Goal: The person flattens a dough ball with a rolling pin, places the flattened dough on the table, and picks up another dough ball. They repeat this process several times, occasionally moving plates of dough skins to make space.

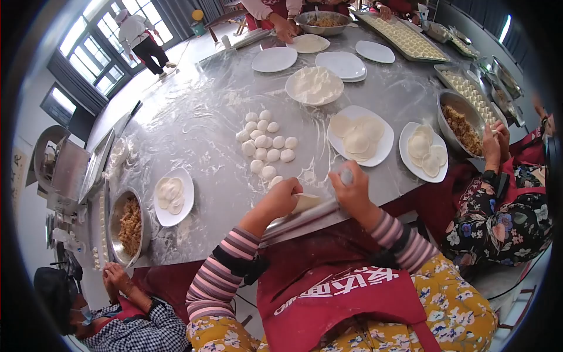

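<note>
At the near edge of the steel table (223, 176), my left hand (280, 200) pinches the rim of a thin round dough wrapper (307, 203). My right hand (355, 190) is closed around a small rolling pin (346, 175), with its pale end showing above the fist. The rest of the pin is hidden by the fingers. Several small flattened dough pieces (272, 155) lie just beyond my left hand. Past my right hand, a white plate (384, 149) carries a pile of rolled wrappers (359, 139).
A plate of flour (314, 85) stands mid-table, with white plates (274, 59) behind it. Filling bowls (130, 226) and wrapper plates (174, 197) sit to both sides. Co-workers' hands (119, 278) work at left, right and far side. Dumpling trays (402, 36) line the right.
</note>
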Demonstrator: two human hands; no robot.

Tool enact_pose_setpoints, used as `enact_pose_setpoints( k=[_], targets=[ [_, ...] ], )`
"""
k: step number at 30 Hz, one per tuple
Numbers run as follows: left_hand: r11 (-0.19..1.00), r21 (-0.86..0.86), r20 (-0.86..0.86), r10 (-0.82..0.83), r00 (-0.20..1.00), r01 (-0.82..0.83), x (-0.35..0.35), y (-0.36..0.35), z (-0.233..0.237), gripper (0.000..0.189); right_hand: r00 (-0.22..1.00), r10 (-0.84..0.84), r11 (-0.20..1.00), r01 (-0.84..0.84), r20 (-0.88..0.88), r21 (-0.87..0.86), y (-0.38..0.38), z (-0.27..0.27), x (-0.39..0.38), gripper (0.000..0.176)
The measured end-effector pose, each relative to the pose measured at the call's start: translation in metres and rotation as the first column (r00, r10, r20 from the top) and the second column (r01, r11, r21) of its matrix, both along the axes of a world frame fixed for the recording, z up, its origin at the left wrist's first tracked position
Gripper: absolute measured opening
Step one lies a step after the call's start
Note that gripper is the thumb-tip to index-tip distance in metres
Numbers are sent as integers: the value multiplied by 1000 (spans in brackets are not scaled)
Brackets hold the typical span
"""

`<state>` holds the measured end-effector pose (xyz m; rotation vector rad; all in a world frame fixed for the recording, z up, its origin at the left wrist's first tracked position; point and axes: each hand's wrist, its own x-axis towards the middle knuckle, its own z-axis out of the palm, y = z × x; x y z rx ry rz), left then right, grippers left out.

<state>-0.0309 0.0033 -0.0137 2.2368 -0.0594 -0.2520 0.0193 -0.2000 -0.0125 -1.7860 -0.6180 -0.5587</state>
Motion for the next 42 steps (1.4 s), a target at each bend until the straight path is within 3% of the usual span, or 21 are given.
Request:
enact_pose_setpoints(
  k=[2, 4, 7, 9, 12, 14, 19, 21, 22, 24, 25, 26, 27, 28, 30, 34, 36, 42],
  targets=[
    [996, 86, 101, -3, 995, -6, 0, -3, 5, 15, 1000, 12, 1000, -12, -21, 5, 27, 5, 27, 23],
    [993, 106, 92, 47, 995, -57, 0, -3, 8, 16, 999, 1, 1000, 0, -33, 20, 41, 1, 37, 24],
    [989, 130, 2, 66, 998, -66, 2, -4, 13, 19, 999, 8, 999, -11, 50, 49, 35, -4, 40, 24],
    [990, 144, -34, 8, 999, -3, -4, -7, 18, 18, 976, -3, 1000, 6, 216, -12, 12, -9, 23, 24],
    [997, 77, -108, -10, 994, 18, 1, -12, 23, 17, 993, 63, 997, -59, 104, -45, -18, -4, -9, 24],
    [977, -194, -90, -105, 990, 86, 13, -11, 17, 12, 965, 216, 976, -211, -150, 46, -29, 8, -24, 24],
    [953, -287, -164, -144, 976, 92, 79, -58, 46, 15, 968, 241, 966, -232, -69, 109, -27, 6, -16, 22],
    [787, -614, -158, -45, 986, -62, 105, -76, 62, 23, 969, 246, 965, -241, -38, 109, -25, 1, -14, 21],
    [787, -613, -163, -51, 985, -61, 113, -75, 60, 23, 970, 240, 966, -234, -43, 110, -25, 0, -13, 21],
    [892, -443, 15, 114, 993, -96, 127, -63, 52, 29, 955, 292, 952, -286, -48, 106, -27, 0, -13, 20],
    [893, -439, 14, 110, 994, -93, 124, -56, 48, 29, 956, 288, 953, -282, -49, 110, -28, 0, -13, 20],
    [997, 51, 163, 53, 985, -62, 111, -47, 41, 29, 954, 294, 951, -286, -54, 119, -28, 2, -14, 20],
    [844, 530, 264, -73, 962, -82, 98, -40, 33, 29, 952, 300, 948, -291, -58, 128, -28, 3, -15, 21],
    [840, 536, 262, -79, 962, -77, 85, -35, 25, 29, 953, 296, 948, -287, -58, 136, -27, 5, -14, 21],
    [675, 732, 378, -291, 879, -91, 62, -29, 12, 31, 966, 258, 960, -258, 11, 114, -26, 7, -12, 21],
    [647, 758, 408, -374, 833, -81, 60, -20, 13, 27, 966, 258, 962, -255, -27, 96, -25, 5, -13, 22],
    [677, 733, 171, -274, 946, 64, 67, -18, 23, 22, 966, 255, 962, -249, -49, 110, -26, 6, -15, 22],
    [688, 725, 174, -188, 967, 3, 75, 5, 24, 17, 969, 225, 970, -213, -105, 115, -30, 10, -23, 22]
  ],
)
